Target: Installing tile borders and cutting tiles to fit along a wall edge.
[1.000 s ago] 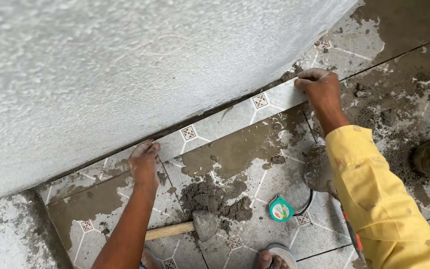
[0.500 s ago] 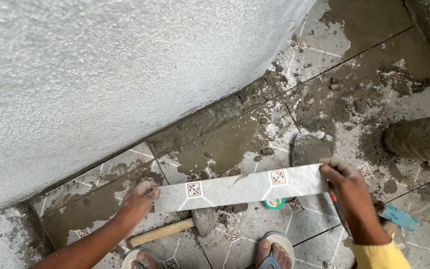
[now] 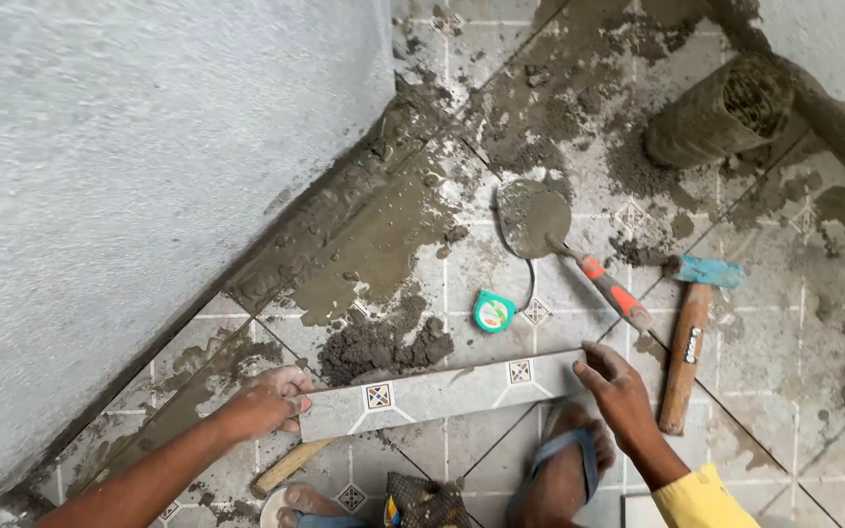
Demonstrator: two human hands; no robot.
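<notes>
I hold a long narrow grey tile strip (image 3: 442,393) with small patterned squares, level above the floor in front of me. My left hand (image 3: 268,401) grips its left end and my right hand (image 3: 618,391) grips its right end. Under the strip lies a heap of wet mortar (image 3: 383,342) on the tiled floor. A band of fresh mortar (image 3: 344,210) runs along the foot of the rough grey wall (image 3: 129,176). My feet in sandals (image 3: 559,469) show below the strip.
A trowel (image 3: 564,244) with a red handle lies on the floor beside a small green tape measure (image 3: 493,311). A hammer (image 3: 689,332) with a wooden handle lies at the right. A mortar-caked bucket (image 3: 721,108) stands at the upper right. Another wooden handle (image 3: 290,467) lies near my left foot.
The tile strip was against the wall's foot one second ago. Both hands lifted it off and drew it back toward me, and my view swung right and down onto the floor.
</notes>
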